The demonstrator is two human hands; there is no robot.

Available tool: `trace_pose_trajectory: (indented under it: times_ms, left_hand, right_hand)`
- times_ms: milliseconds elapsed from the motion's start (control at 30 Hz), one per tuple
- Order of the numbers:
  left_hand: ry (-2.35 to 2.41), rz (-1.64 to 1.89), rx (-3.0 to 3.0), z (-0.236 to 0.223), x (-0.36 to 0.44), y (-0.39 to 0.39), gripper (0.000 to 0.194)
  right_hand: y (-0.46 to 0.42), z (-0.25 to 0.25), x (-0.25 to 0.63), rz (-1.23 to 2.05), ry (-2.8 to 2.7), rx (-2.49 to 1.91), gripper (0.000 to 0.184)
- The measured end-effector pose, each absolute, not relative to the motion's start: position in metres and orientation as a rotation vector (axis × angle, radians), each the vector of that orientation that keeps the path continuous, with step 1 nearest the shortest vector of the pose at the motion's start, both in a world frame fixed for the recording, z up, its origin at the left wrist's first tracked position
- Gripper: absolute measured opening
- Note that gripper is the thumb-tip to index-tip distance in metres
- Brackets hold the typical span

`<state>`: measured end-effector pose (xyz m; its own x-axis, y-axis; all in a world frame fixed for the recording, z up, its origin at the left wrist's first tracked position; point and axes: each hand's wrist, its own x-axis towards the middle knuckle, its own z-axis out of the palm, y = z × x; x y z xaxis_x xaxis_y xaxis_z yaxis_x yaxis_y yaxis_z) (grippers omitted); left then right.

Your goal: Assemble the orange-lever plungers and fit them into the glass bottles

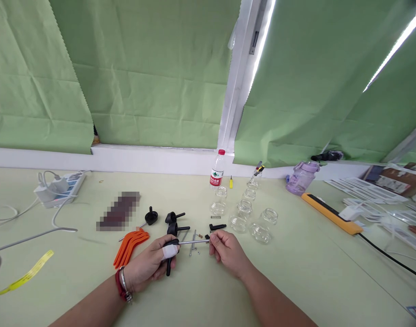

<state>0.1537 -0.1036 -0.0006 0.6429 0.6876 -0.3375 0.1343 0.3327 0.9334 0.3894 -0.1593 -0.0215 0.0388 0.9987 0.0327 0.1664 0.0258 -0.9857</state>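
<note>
At left end of metal rod (194, 241), my left hand (149, 263) closed around black part (168, 267); at right end, my right hand (230, 252) pinching rod. Near rod, thin bolts (191, 250) on counter (303, 277). Left of rod, orange pieces (129, 245). Beyond rod, spring (215, 217), then glass jars (238, 223) and red-capped bottle (217, 173).

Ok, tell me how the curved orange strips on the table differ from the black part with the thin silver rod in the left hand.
The curved orange strips are bright; the black part is dark, with a thin silver rod extending from it. The strips lie bunched on the table; the black part is held in the left hand. Both look like plastic.
</note>
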Motion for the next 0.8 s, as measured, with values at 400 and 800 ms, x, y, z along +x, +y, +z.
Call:
trace_pose_trajectory:
  times_ms: [400, 800]
  left_hand:
    - [0.829, 0.417, 1.22, 0.001, 0.1546, -0.1039, 0.033]
    - [0.834, 0.423, 1.211, 0.0018, 0.1551, -0.1036, 0.033]
  right_hand:
    - [-0.1573, -0.0255, 0.3918, 1.087, -1.35, -1.294, 0.031]
    - [-0.1601, -0.0199, 0.393, 1.126, -1.329, -1.277, 0.023]
